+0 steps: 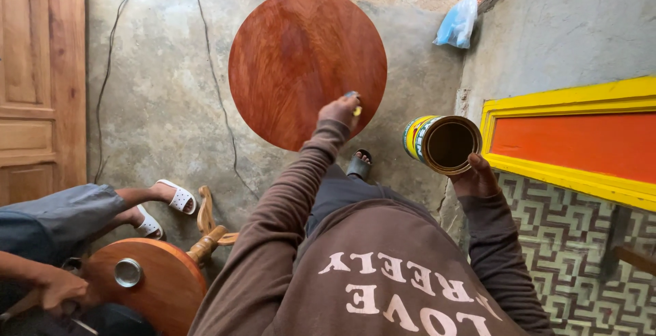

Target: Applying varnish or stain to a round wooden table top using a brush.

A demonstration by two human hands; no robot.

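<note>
Fingers of the right hand [476, 179] are curling round one tilted open tin [443, 144], while the left hand [339, 110] is pinching one small brush [354, 102] against the single round reddish tabletop [307, 67] leaning on the grey wall [157, 83] beyond.

glossy wooden round tabletop [301, 63], metal tin [443, 143]
</note>
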